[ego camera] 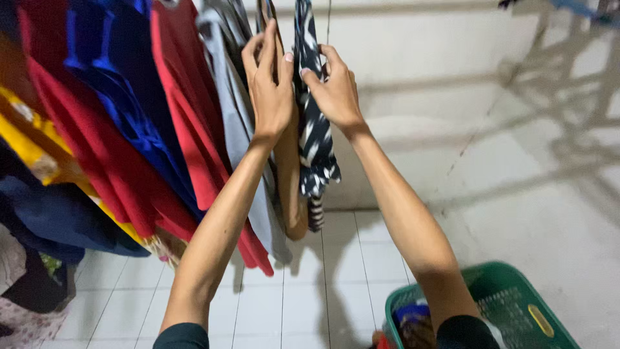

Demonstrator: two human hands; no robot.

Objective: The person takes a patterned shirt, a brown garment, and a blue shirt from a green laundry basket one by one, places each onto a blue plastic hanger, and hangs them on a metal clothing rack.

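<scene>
Reached up with both arms among hanging clothes. Left hand (pixel 270 90) lay flat, fingers straight and together, against a tan garment (pixel 289 174), pressing rather than gripping. Right hand (pixel 334 90) pinched the upper part of a dark patterned cloth (pixel 315 145) between thumb and fingertips, fingers curled close round it. Cloth hung straight down between the two forearms, just beside the tan garment, its striped end lowest. Left of these hung a grey shirt (pixel 236 103), then a red one (pixel 187 110), a blue one (pixel 116 84) and a yellow piece (pixel 26 139), all overlapping. Stood on the tiled floor (pixel 303 284) at the lower right: a green basket (pixel 516 300) with clothes inside, below the right elbow.
</scene>
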